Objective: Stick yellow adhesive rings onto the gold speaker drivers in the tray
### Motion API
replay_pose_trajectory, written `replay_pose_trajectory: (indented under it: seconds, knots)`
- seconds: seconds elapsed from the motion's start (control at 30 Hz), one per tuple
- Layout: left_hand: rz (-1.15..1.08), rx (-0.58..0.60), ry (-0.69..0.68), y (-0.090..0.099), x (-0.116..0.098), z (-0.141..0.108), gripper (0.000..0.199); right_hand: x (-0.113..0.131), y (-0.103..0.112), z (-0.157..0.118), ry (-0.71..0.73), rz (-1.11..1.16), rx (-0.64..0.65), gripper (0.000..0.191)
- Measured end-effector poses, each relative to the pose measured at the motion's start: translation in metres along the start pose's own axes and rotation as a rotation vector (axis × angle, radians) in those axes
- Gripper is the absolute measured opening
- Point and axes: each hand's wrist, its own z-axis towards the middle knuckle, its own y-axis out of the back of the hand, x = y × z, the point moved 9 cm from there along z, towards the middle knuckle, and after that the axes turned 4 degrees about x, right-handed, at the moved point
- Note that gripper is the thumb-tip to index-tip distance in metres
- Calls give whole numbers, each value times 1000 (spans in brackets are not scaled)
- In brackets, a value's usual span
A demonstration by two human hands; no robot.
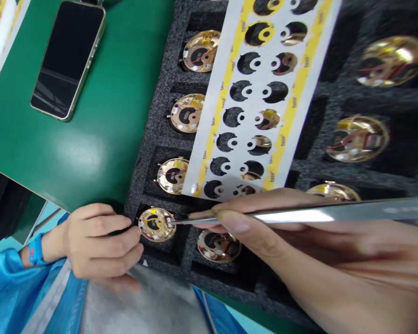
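Observation:
In my right hand [275, 232] a pair of steel tweezers [299, 214] is pinched between thumb and fingers. Their tips reach the right edge of a round gold case [157, 224] with a yellow piece on its black part. At the left edge of this case is my left hand [102, 241], its fingers bent and slightly apart, a fingertip at the rim and nothing in its grasp. The case lies in a compartment of a dark foam tray [144, 132]. Another gold case [218, 246] sits beside it, below the tweezers.
A white sheet with yellow strips and cut-out shapes [244, 104] lies across the tray. More gold cases [188, 112] fill compartments on the left, with others [358, 139] on the right. A phone [68, 58] lies on the green table [107, 106].

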Motion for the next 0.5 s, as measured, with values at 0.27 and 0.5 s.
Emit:
replay_pose_trajectory:
  seconds: [0.27,0.5]
  knots:
    - [12,-37,2,1,0,0,41,4,2,-7,86,-164,-23,10]
    - [38,27,-39,-2,-1,4,38,1,3,-10,76,-182,-30,8]
